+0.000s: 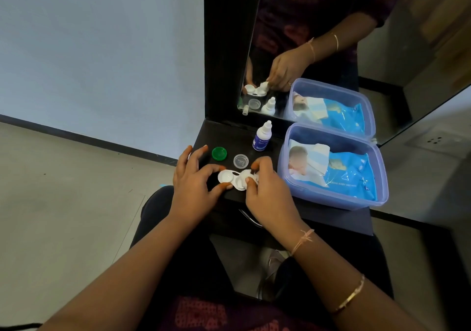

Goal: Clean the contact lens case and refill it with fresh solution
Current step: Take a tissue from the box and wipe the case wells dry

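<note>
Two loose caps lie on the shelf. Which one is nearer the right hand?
The clear cap, just beside the right hand. The green cap lies further left, nearer the left hand.

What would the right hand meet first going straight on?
Likely the clear cap, lying just beyond the right hand, which pinches a wipe in the lens case. The bottle stands right of that line; depth is uncertain.
</note>
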